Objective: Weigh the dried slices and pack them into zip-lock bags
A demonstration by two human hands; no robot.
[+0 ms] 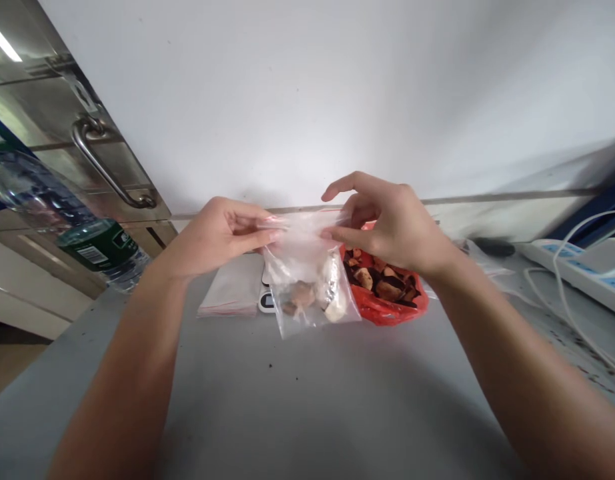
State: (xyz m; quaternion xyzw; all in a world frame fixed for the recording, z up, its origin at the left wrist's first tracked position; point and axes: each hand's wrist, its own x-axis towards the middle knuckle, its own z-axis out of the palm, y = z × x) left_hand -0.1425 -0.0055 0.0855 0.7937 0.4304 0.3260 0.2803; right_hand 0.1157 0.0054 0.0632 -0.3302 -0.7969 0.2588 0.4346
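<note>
A clear zip-top plastic bag [297, 267] hangs between my hands, with a few pale and brownish dried pieces at its bottom. My left hand [237, 230] pinches its upper left corner between thumb and fingers. At the upper right corner, my right hand [380, 217] grips the bag with the thumb and some fingers, its index finger raised. Behind the bag a small white scale [266, 301] is mostly hidden. Just right of it sits an open red plastic bag [387, 313] filled with dark and tan dried slices.
A stack of flat plastic bags [230, 290] lies left of the scale. A large bottle with a green label [105, 250] stands at the left. On the right are a white power strip [587, 270] and cables. A white wall [297, 100] backs the grey table [307, 413].
</note>
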